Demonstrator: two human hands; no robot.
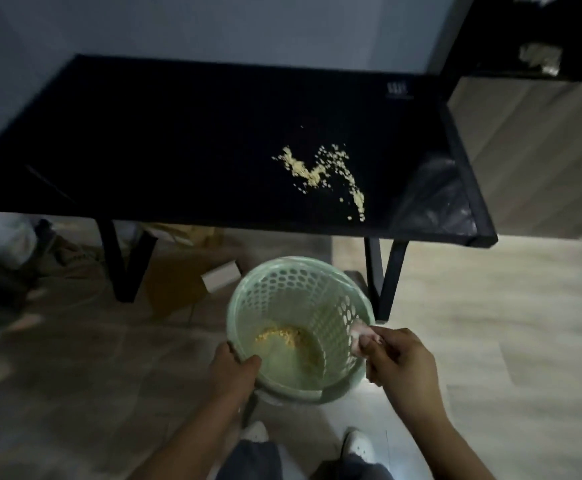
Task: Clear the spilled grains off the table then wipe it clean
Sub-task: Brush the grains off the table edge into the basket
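Grains (320, 174) lie scattered in a loose zigzag on the black table (144, 150), right of its middle and running toward the near edge, with a clear plastic bag (435, 199) just to their right. A small heap (282, 336) of the same yellow bits sits on the floor of the green basket (282, 282), which is held low over the floor, near the person and well apart from the tabletop. The step in hand looks like catching the rest. It would go best with the basket's rim raised tight under the near table edge below the spill, kept level so nothing tips toward the holed wall. The cloth (360, 336) should draw the grains nearward in slow, overlapping strokes rather than flick them, keeping clear of the bag. The left hand (232, 370) clamps the basket's near-left rim, thumb hooked inside and fingers curled under the outside. The right hand (400, 362) is at the right rim, fingers and thumb pinched together on the pale pinkish cloth. Whether it also grips the rim I cannot tell. Both forearms reach forward and down from the near edge of the view.
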